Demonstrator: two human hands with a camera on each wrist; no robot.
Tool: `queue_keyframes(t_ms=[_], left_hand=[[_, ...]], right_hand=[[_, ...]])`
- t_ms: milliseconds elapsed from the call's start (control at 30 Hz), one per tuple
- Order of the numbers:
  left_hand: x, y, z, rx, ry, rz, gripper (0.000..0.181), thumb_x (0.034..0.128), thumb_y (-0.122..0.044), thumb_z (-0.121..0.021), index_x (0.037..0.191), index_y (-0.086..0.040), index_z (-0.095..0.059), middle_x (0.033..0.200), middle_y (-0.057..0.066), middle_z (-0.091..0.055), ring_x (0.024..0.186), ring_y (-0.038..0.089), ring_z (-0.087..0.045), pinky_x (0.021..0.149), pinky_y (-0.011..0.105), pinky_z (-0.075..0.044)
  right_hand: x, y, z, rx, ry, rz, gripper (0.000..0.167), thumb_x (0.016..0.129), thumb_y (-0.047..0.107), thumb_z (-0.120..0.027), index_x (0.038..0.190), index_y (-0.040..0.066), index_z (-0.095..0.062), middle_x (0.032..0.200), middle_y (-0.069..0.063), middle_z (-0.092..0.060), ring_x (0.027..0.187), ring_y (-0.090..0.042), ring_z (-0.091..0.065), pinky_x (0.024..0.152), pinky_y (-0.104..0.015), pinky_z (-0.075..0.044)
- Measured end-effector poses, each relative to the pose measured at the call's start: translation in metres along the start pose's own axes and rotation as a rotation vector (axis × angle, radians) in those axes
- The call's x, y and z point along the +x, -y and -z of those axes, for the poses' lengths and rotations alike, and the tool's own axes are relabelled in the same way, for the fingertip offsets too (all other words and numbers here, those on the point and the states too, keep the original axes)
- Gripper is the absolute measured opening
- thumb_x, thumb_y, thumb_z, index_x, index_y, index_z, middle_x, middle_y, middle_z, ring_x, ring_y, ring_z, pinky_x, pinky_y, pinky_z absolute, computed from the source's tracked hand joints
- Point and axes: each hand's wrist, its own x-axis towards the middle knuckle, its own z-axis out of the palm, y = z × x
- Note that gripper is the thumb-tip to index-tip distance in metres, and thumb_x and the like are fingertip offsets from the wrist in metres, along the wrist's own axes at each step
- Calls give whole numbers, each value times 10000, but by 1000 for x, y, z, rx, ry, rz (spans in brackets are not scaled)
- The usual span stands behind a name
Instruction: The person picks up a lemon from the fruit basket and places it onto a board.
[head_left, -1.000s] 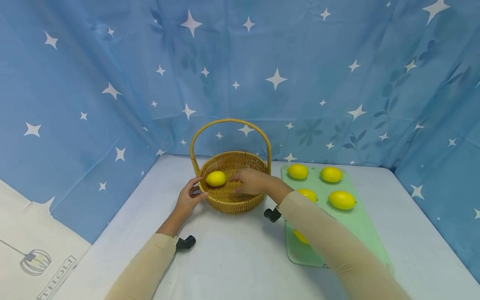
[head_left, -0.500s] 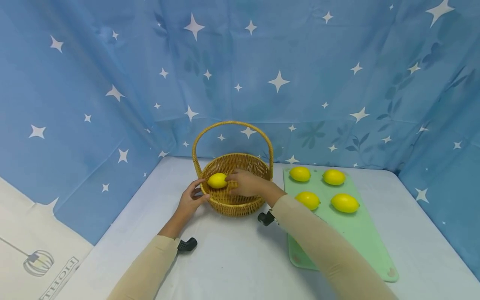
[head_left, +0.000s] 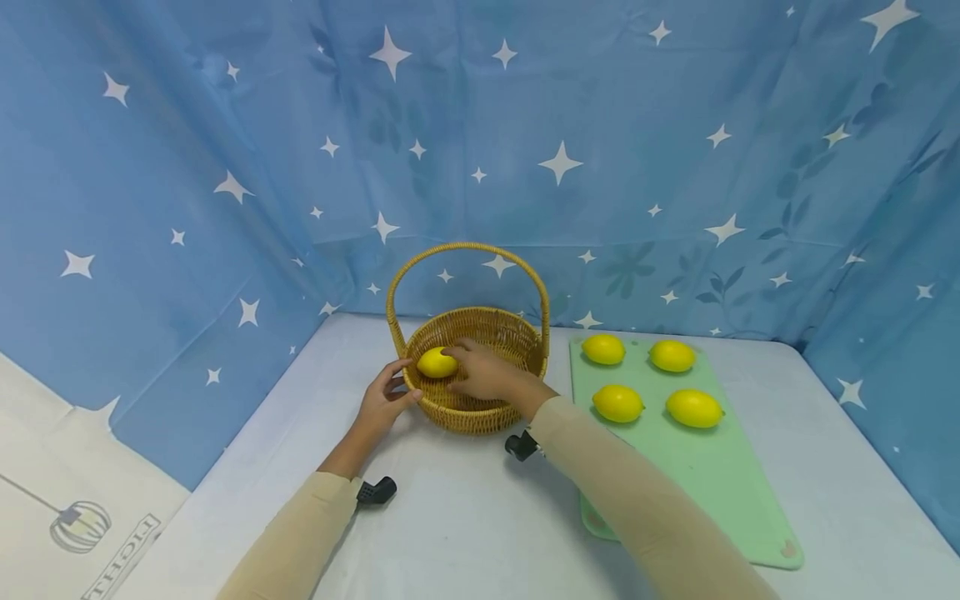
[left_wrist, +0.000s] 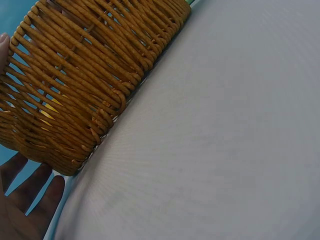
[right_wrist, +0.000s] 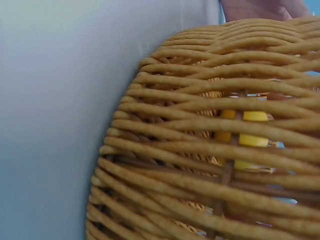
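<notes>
A lemon lies inside the wicker basket, near its left wall. My right hand reaches over the basket's right side, fingertips touching the lemon's right end; its thumb sits lower, apart from the lemon. My left hand rests against the basket's left side, thumb and fingers spread at the rim. In the left wrist view the left fingers extend straight beside the woven wall. Yellow shows through the weave of the basket in the right wrist view, where the right hand's fingers are hidden.
To the right, a green cutting board bears several lemons, among them a front one and a back one. The right sleeve covers part of it. A blue starry curtain hangs behind the white table.
My right hand has moved left inside the basket until its fingertips meet the lemon. The left hand stays at the rim. The whole scene shifts slightly with the head.
</notes>
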Motion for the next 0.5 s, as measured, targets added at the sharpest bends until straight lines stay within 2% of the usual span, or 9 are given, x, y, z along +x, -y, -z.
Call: queue_keyframes(t_ms=[200,333,400,500], left_hand=[[1,2,-2,-2,-3,-17,614,910,-48,-672,1440,50,-377,1485,258,-337,1261,474,-434,920,350,-501],[2,0,-2,-8,-2,-23,612,908,-47,-675,1435,56,-382,1487,267,-327,1264,480,-428,960,487,-460],[2,0,-2,-4,-1,-21,613,910,-51,-675,1438,53,-381,1492,255,-326,1264,476,-430,959,514,-452],[0,1,0,-1,-4,-16,613,911,-43,-671,1443,45,-378,1497,235,-329,1263,471,-433,944,450,-481]], right_hand=[[3,2,-3,10,18,-12,655,932,374,-660,1498,179,-395,1557,-91,-283,1384,-294,-329,1087,-471,-335],[4,2,-4,11,47,-16,656,939,354,-655,1511,196,-376,1569,-106,-264,1401,-304,-300,1101,-479,-309],[5,1,-5,3,62,-11,669,940,340,-657,1522,210,-354,1577,-113,-246,1411,-310,-280,1107,-485,-294],[9,1,-7,-9,82,-3,702,934,309,-671,1537,227,-319,1587,-114,-220,1417,-311,-268,1109,-482,-291]])
